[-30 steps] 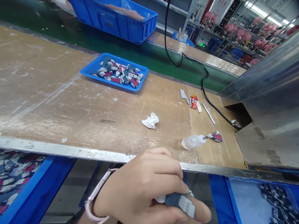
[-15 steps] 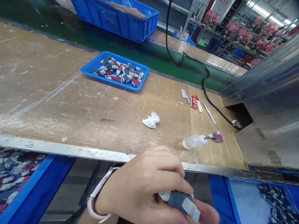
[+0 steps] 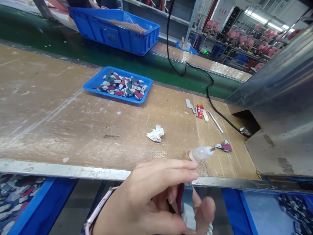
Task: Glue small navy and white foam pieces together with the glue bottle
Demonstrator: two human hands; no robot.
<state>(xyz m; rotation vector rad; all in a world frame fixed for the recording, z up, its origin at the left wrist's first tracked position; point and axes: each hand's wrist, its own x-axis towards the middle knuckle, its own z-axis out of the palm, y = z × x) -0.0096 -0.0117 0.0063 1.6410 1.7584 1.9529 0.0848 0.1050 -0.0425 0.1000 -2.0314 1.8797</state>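
Note:
My left hand is low in the middle, just in front of the metal edge of the workbench. Its fingers and thumb are closed on a small grey, white and dark red plastic piece, held upright between fingertips and thumb. A pink watch strap circles the wrist. My right hand does not show. Closest on the bench are a small clear squeeze bottle lying on its side and one more red and grey piece at its nozzle.
A shallow blue tray of similar pieces sits further back. A crumpled white tissue, small tools and a black cable lie on the bench. A metal machine housing stands right. Blue bins hang below the edge.
My left hand has turned the piece from lying sideways to standing upright, and its fingers have stretched out more. The view has tilted down slightly.

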